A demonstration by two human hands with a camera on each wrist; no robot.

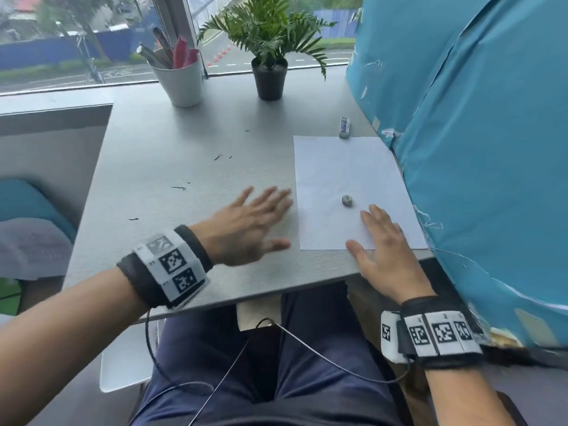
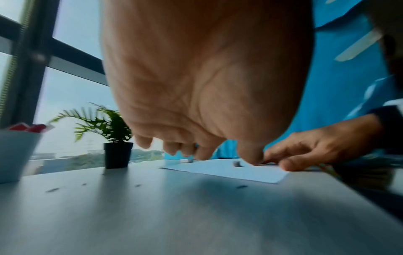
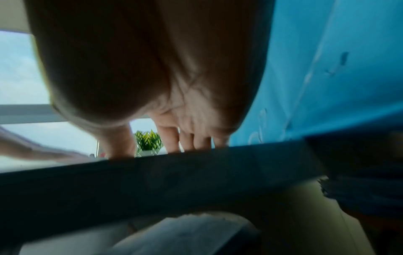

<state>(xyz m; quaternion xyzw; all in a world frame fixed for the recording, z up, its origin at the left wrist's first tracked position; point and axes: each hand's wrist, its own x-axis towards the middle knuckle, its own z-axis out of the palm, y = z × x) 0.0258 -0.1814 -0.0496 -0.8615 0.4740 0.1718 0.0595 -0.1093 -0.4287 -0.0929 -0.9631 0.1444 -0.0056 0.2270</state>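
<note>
Right fingers (image 3: 172, 139) partly behind blurred table edge (image 3: 152, 172).
</note>
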